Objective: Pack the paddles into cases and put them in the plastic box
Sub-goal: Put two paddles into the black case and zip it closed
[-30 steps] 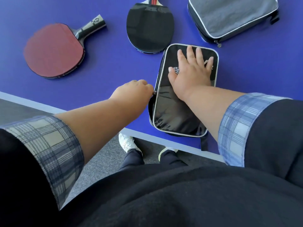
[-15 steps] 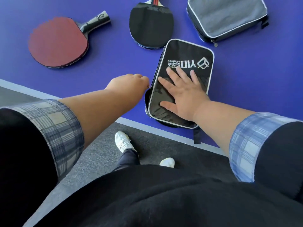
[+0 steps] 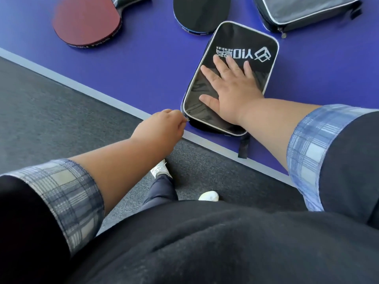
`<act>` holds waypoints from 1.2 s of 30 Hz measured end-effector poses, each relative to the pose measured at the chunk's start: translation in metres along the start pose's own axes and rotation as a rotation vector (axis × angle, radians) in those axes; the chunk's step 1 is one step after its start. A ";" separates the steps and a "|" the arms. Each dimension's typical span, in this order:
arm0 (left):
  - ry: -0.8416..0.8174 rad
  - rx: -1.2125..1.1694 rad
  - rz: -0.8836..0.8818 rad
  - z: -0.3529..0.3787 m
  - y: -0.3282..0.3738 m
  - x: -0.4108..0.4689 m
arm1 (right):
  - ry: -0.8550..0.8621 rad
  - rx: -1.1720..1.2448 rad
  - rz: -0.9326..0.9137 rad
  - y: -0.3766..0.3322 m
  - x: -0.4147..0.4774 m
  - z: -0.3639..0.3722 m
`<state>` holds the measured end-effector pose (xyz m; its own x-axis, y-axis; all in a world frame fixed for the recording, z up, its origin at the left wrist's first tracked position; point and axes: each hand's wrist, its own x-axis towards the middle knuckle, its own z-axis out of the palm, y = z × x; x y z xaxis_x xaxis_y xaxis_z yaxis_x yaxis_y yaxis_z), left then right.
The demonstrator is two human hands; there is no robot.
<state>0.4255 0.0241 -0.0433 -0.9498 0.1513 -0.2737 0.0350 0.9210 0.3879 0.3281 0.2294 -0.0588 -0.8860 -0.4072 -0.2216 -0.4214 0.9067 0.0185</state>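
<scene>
Lengthwise, black case points away, logo end far.

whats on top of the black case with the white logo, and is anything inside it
The right hand lies flat on the black fabric case with white piping. The left hand pinches the zipper pull at its near corner. The inside is covered, so its contents cannot be seen.

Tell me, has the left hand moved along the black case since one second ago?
Yes. The left hand, pinching the zipper pull, has travelled from midway along the black case's left edge to its near corner, by the table's edge.
</scene>
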 end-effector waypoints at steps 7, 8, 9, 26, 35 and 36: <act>-0.041 -0.023 0.028 0.015 0.033 -0.009 | -0.012 0.038 -0.015 0.001 0.001 -0.003; -0.043 -0.018 0.026 0.018 0.037 -0.009 | -0.027 0.063 -0.016 0.003 0.003 -0.004; -0.038 -0.016 0.024 0.020 0.041 -0.010 | -0.044 0.092 -0.019 0.005 0.004 -0.005; -0.065 -0.052 0.042 0.064 0.117 -0.010 | -0.067 0.219 -0.043 0.008 0.010 -0.011; -0.252 -0.086 0.000 0.045 0.133 -0.002 | -0.042 0.302 -0.054 0.008 0.002 -0.019; -0.299 -0.116 0.006 0.039 0.131 -0.001 | -0.013 0.358 -0.058 0.010 -0.005 -0.022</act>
<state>0.4428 0.1582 -0.0268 -0.8155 0.2715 -0.5112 -0.0115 0.8754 0.4832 0.3235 0.2383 -0.0363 -0.8590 -0.4598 -0.2251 -0.3744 0.8641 -0.3363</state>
